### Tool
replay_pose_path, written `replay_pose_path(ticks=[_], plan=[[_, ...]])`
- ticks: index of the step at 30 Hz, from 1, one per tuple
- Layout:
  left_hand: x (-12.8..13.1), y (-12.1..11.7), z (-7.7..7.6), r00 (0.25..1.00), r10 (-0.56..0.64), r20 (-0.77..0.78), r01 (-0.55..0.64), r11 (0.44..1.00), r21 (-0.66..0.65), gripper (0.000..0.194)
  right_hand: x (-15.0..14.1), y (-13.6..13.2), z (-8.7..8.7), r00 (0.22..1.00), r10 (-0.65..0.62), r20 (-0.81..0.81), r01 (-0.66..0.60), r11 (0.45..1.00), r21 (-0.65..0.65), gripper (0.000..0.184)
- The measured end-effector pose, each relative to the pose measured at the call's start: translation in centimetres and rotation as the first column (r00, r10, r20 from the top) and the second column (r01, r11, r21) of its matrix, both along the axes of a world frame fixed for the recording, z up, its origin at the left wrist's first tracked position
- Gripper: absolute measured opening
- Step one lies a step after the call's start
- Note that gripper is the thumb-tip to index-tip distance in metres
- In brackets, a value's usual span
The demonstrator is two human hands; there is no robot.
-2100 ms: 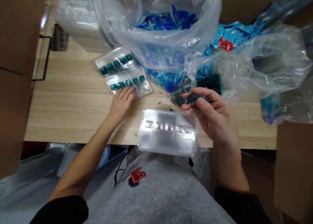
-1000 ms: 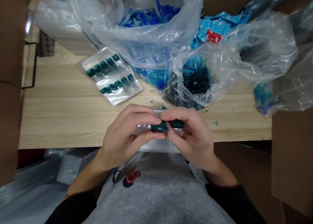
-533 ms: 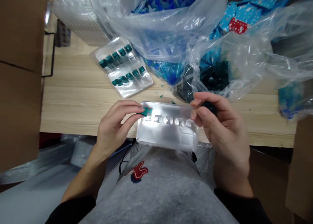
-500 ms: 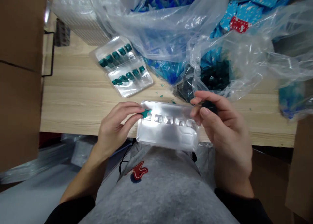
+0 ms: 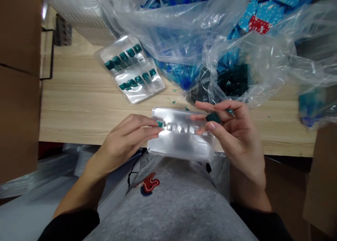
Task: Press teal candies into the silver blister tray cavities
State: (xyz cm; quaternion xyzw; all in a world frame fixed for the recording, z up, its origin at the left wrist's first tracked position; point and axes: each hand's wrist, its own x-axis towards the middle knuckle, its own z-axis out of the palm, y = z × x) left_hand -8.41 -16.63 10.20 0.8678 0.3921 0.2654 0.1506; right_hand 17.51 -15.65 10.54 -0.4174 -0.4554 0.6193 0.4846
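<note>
- my left hand (image 5: pixel 129 134) is reaching in from the side with fingertips closed narrow over a chip (image 5: pixel 160 124) at the left end of the tray (image 5: pixel 176 144); whether i am pinching it or only touching it, i cannot tell.
- my right hand (image 5: pixel 231 134) is holding a block (image 5: pixel 212 118) between thumb and fingers, the others spreading loosely; a green edge (image 5: pixel 230 112) is peeking out behind them.
- the block is lying to the right of my left fingertips, and the tray's long axis is running between my two hands; the left is sitting nearer the chip, the right is overlapping the tray's far end in view.
- just right of my left fingertips, a pocket (image 5: pixel 171 127) is starting a line of squarish, raised-looking shapes toward my right hand.
- the tray is looking like thin, clear, shiny plastic with rounded corners; the block is looking dark green, glossy and blunt-edged.
- beyond my left hand, two more trays (image 5: pixel 142 92) are overlapping, each carrying a row of green blocks.
- beyond my right hand, a crinkled clear bag (image 5: pixel 200 90) is bunching around dark green stuff.
- under it all, pale, grained wood (image 5: pixel 71 111) is showing.
</note>
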Motion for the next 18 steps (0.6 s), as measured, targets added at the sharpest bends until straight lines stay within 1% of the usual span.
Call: replay_pose_path(ticks=[2, 6, 8, 10, 13, 15, 18], plan=[[0.1, 0.0, 0.0, 1.000, -0.018, -0.002, 0.018, 1.000, -0.003, 0.017, -0.1, 0.0, 0.0, 0.999, -0.029, 0.015, 0.028, 0.999, 0.016, 0.018], [0.7, 0.1, -0.5, 0.999, 0.042, 0.017, -0.043, 0.999, 0.031, 0.015, -0.1, 0.0, 0.1, 0.978, -0.139, 0.158, 0.119, 0.985, 0.128, 0.014], [1.0, 0.0, -1.1, 0.997, 0.068, 0.024, -0.069, 0.996, 0.056, 0.016, 0.0, -0.1, 0.1, 0.970, -0.155, 0.185, 0.128, 0.980, 0.151, 0.016], [1.0, -0.2, -1.6, 0.996, 0.093, 0.015, -0.094, 0.991, 0.093, 0.018, 0.1, -0.2, 0.1, 0.983, -0.094, 0.155, 0.079, 0.992, 0.101, 0.022], [0.9, -0.6, -2.2, 0.992, 0.122, -0.013, -0.120, 0.987, 0.103, 0.020, 0.0, -0.4, 0.0, 0.995, 0.067, 0.070, -0.067, 0.998, 0.004, 0.028], [1.1, -0.8, -2.2, 0.992, 0.128, 0.005, -0.128, 0.989, 0.071, 0.027, -0.3, -0.6, 0.0, 0.989, 0.150, 0.009, -0.150, 0.989, 0.004, 0.034], [2.3, -1.0, -1.4, 0.978, 0.148, 0.148, -0.155, 0.987, 0.040, 0.042, -1.1, -0.8, 0.2, 0.975, 0.207, -0.083, -0.203, 0.978, 0.051, 0.043]])
